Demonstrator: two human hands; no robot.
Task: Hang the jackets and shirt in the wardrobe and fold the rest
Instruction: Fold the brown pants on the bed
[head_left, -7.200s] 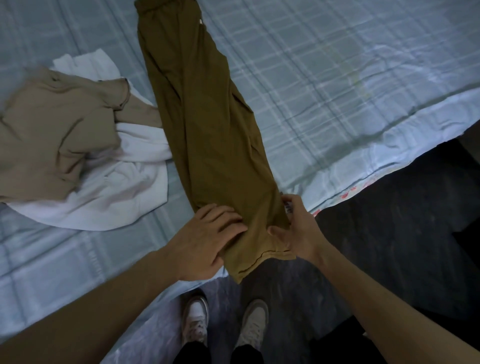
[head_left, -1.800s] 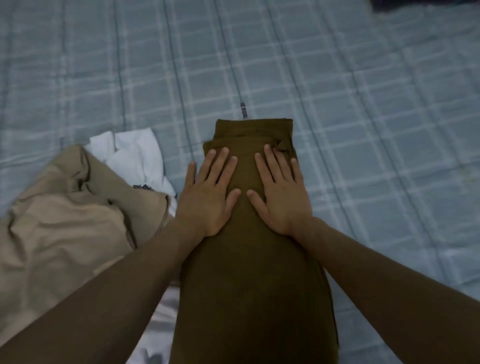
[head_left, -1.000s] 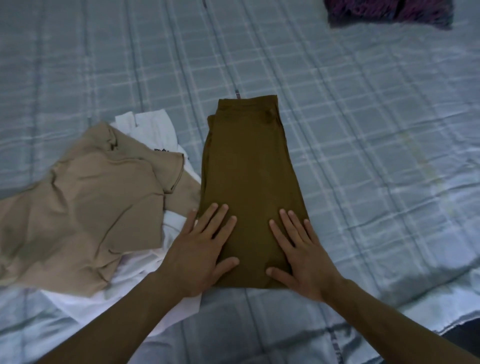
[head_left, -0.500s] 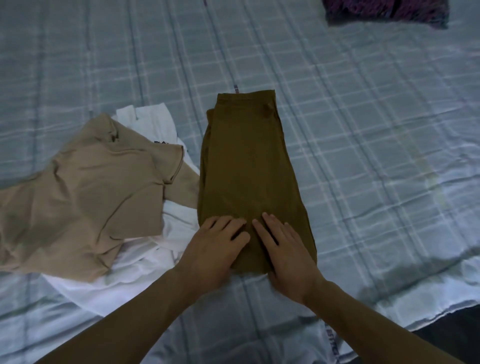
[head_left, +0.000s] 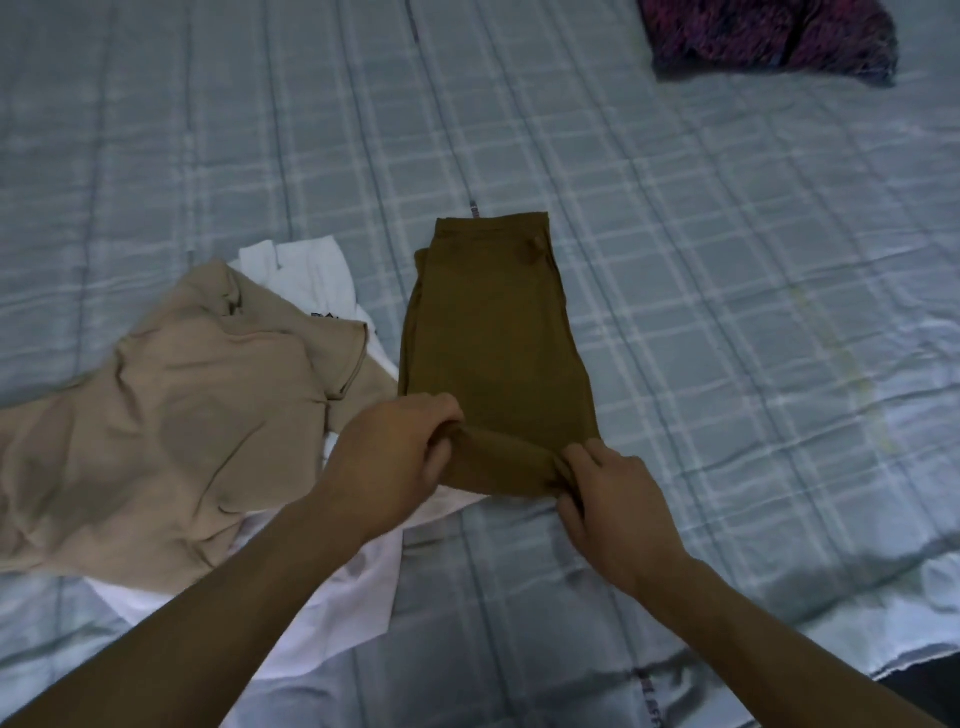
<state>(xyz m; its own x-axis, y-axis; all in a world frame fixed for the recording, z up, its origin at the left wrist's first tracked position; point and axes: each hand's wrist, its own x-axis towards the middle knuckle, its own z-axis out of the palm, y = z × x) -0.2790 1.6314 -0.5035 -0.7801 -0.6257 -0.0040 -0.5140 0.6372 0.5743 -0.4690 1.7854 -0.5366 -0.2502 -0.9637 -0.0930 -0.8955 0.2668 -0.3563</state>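
Note:
Olive-brown trousers (head_left: 493, 338), folded in half lengthwise and across, lie in the middle of the bed. My left hand (head_left: 395, 462) grips the near left corner of the folded trousers and my right hand (head_left: 613, 499) grips the near right corner; the near edge is lifted and rolled up a little off the sheet. To the left lies a crumpled beige top (head_left: 166, 415) on a white garment (head_left: 311, 270).
The bed carries a pale blue checked sheet (head_left: 727, 260). A dark purple patterned cloth (head_left: 769, 36) lies at the far right. The bed's edge and dark floor (head_left: 930, 691) show at the lower right corner.
My hands lay flat on the near end of the trousers; now both have curled round the near edge and raised it.

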